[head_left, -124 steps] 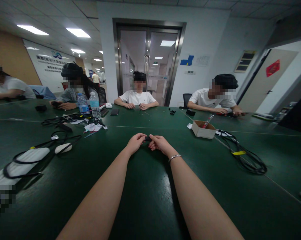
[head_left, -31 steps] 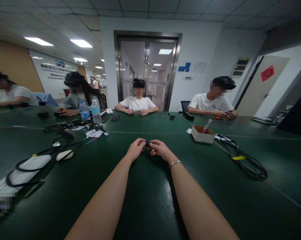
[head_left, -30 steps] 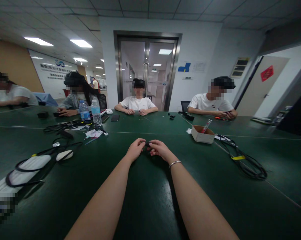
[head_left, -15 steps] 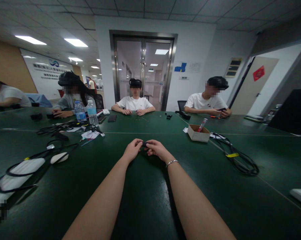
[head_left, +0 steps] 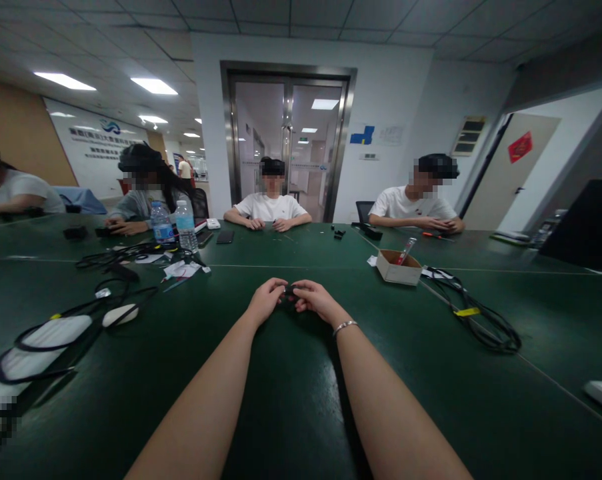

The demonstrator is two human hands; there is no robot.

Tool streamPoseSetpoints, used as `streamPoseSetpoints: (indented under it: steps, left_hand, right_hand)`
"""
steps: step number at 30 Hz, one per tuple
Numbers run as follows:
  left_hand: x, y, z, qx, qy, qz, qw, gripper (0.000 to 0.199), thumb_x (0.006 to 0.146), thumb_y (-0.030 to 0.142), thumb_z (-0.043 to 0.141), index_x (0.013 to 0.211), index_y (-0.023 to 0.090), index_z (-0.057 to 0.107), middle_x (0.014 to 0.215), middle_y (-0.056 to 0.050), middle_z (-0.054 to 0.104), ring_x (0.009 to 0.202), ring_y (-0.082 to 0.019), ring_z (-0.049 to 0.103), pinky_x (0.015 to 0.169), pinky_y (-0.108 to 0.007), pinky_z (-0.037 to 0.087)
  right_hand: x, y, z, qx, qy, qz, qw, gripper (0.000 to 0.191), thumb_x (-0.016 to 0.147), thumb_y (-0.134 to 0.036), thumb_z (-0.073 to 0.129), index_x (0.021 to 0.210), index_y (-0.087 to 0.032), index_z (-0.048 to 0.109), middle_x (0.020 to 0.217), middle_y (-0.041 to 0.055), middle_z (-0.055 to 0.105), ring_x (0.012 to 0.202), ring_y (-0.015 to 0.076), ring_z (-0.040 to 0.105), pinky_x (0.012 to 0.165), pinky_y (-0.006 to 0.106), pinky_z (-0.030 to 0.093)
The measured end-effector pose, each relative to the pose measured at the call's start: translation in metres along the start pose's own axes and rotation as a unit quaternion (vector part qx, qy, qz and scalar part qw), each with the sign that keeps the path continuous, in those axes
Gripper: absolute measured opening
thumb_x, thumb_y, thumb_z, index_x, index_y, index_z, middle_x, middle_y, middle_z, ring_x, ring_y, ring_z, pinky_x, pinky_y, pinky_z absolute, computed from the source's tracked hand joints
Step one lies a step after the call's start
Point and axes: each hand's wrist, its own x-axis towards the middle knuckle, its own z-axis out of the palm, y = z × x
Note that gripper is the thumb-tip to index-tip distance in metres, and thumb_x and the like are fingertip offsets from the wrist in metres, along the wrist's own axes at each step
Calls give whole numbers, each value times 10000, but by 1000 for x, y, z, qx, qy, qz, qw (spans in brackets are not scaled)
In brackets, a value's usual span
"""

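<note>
A small dark object [head_left: 289, 291] is pinched between my two hands, above the middle of the green table [head_left: 291, 373]. My left hand [head_left: 267, 299] has its thumb and fingers closed on the object's left end. On the other end, the thumb and forefinger of my right hand [head_left: 317, 300] are closed, with the other fingers curled below. A silver bracelet [head_left: 345, 327] circles my right wrist. The fingers cover much of the object, so its exact shape cannot be made out.
An open box [head_left: 399, 270] holds a red and clear item. Right of it lies a coiled black cable [head_left: 485, 327]. At the left are two water bottles [head_left: 185, 227], papers, more cables and a white power strip [head_left: 55, 340]. Several people sit around the table.
My hands stay nearly in place, still on the small dark object. Across the table at the right, a person's hands have lowered, and the dark item in them no longer shows.
</note>
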Motion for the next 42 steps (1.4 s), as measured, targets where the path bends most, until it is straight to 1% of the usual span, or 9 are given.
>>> streamPoseSetpoints:
  steps: [3, 13, 17, 20, 23, 30, 33, 39, 42]
  left_hand:
    - [-1, 3, 0, -1, -2, -8, 1000, 278, 792, 259, 491, 1023, 161, 612, 772, -26, 594, 614, -106, 517, 568, -212, 405]
    - [2, -6, -1, 41, -1, 12, 999, 315, 845, 390, 446, 994, 173, 620, 712, -22, 593, 601, -117, 525, 537, -213, 389]
    - [0, -2, -1, 42, 1, -4, 999, 330, 847, 424, 456, 997, 183, 622, 795, -34, 617, 619, -114, 534, 543, -210, 400]
    - [-3, 3, -1, 40, 10, -6, 999, 288, 820, 349, 508, 1030, 186, 616, 919, -53, 619, 645, -111, 541, 560, -212, 419]
    - [-3, 4, -1, 41, 15, -3, 999, 284, 794, 271, 528, 1051, 184, 611, 957, -63, 604, 656, -110, 543, 567, -211, 425]
    - [2, -6, -1, 27, 9, 19, 999, 299, 833, 368, 489, 1008, 161, 615, 784, -34, 595, 619, -111, 526, 547, -205, 412]
    - [2, -6, -1, 32, 6, 10, 999, 325, 843, 413, 465, 983, 165, 620, 723, -18, 579, 590, -107, 513, 528, -201, 395]
    - [3, -4, -1, 0, -3, -20, 1000, 260, 822, 286, 446, 990, 183, 615, 705, -1, 574, 574, -93, 505, 538, -193, 391]
    - [3, -5, -1, 8, -6, -7, 1000, 272, 840, 323, 433, 982, 172, 609, 662, 2, 565, 559, -99, 503, 533, -200, 388]
  right_hand:
    - [-1, -1, 0, 2, -1, -1, 1000, 138, 864, -74, 570, 995, -109, 545, 683, 45, 653, 467, 89, 595, 471, 179, 545]
    - [-1, 0, 0, 7, 4, -5, 1000, 146, 839, -75, 601, 966, -124, 546, 669, 22, 630, 478, 95, 605, 476, 186, 550]
    - [-2, -1, 1, 3, 5, -9, 1000, 161, 828, -90, 622, 965, -134, 549, 722, 31, 642, 479, 92, 604, 471, 187, 551]
    - [-2, -1, 1, 3, 7, -8, 1000, 165, 839, -79, 603, 985, -132, 547, 719, 35, 645, 479, 92, 604, 470, 184, 548]
    - [-2, -2, 1, 1, 8, -2, 1000, 169, 847, -55, 579, 997, -125, 546, 636, 14, 620, 472, 96, 600, 474, 183, 547]
    - [-1, 0, 1, 5, 6, -10, 1000, 175, 824, -79, 624, 975, -131, 553, 702, 33, 644, 489, 96, 605, 479, 192, 554]
    - [-1, 0, 1, 6, 7, -10, 1000, 176, 824, -67, 615, 974, -131, 550, 686, 22, 633, 490, 95, 605, 480, 190, 554]
    - [-1, -1, 1, 12, 5, -9, 1000, 174, 823, -71, 618, 970, -133, 549, 666, 13, 624, 478, 91, 595, 485, 191, 556]
    - [-1, -1, 1, 12, 2, -10, 1000, 178, 830, -58, 600, 982, -129, 542, 664, 15, 623, 482, 92, 597, 482, 189, 554]
